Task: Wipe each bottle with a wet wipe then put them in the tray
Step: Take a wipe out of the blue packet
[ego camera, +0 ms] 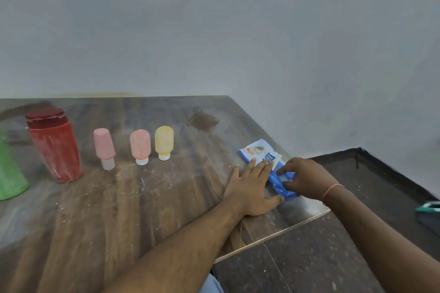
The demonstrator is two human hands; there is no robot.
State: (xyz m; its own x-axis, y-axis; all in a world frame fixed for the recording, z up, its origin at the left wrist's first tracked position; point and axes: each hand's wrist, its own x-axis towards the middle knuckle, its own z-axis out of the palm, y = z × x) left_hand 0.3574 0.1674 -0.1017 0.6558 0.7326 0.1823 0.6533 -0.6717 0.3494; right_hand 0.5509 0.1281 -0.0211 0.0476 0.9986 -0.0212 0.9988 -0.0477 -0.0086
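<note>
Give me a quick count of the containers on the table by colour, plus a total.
Red jar: 1
Green container, cut off at the left edge: 1
Pink bottles, standing cap-down: 2
Yellow bottle, cap-down: 1
Total: 5

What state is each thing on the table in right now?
Wet wipes pack: flat on the table, held.
Left hand: flat, pressing the pack.
Right hand: pinching the pack.
Red jar: upright, lidded.
Two pink bottles: standing cap-down.
Yellow bottle: standing cap-down.
</note>
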